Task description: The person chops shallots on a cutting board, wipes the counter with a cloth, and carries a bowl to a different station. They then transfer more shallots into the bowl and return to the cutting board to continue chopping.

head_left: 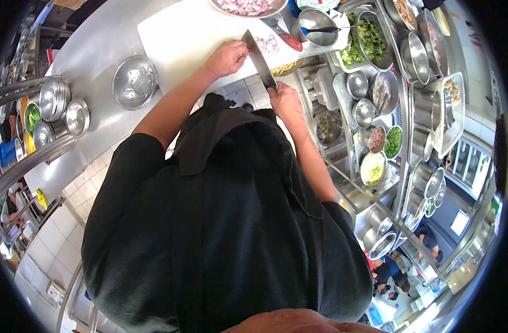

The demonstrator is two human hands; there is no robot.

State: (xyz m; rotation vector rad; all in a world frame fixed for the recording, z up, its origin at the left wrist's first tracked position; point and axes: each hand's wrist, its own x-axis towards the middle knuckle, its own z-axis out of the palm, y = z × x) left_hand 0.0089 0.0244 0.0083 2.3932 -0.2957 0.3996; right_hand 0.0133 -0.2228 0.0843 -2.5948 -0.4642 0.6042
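My right hand (285, 101) is closed round the handle of a kitchen knife (258, 60), whose wide blade slants up and left over the white cutting board (176, 36). Beside the blade's tip end, my left hand (228, 58) has its fingers bent and pressed together; what they hold, if anything, is hidden. Sliced shallots (269, 44) lie on the board just right of the blade. At the board's far edge stands a bowl of chopped shallots (245, 6). A red-handled tool (290, 41) lies at the board's right side.
A steel bowl (135, 83) stands left of the board. Right of it are a pot (319, 30) with a blue brush and a container of leafy greens (370, 39). Shelves further right carry several bowls, including chopped green herbs (393, 141). Stacked metal dishes (54, 99) stand far left.
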